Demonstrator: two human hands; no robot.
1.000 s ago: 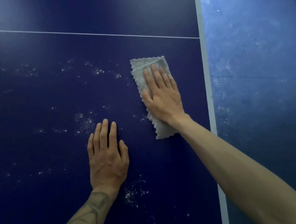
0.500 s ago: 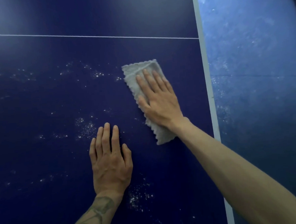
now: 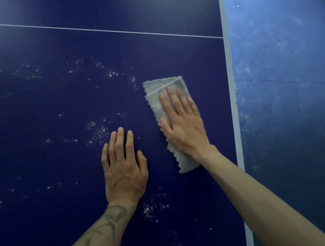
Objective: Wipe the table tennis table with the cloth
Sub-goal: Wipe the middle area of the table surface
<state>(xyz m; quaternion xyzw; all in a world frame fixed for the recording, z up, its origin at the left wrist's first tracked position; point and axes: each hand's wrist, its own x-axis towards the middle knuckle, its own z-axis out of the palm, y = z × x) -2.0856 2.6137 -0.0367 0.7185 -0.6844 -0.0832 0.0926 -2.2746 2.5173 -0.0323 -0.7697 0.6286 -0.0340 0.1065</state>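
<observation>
From my feed, the dark blue table tennis table fills most of the view. Its white side line runs up the right, and I place everything from that line.

The grey cloth lies flat on the table, near the side line but not touching it. It is folded into a long strip set at a slant, so the end nearer me sits closer to the line than the far end does. My right hand lies flat on the cloth, fingers straight and close together, palm pressing down over its middle. The thumb rests at the cloth's edge away from the line. The hand is a little blurred, so I cannot tell whether the thumb tip is on cloth or on bare table.

My left hand lies further from the side line than the cloth and apart from it. It is spread flat on the bare surface, fingers straight, holding nothing. A tattoo marks that forearm.

White specks are scattered over the table beyond the cloth from the line, one patch just past the left fingertips. A thin white line crosses the table and meets the side line farther up than the cloth. Across the side line is scuffed blue floor.
</observation>
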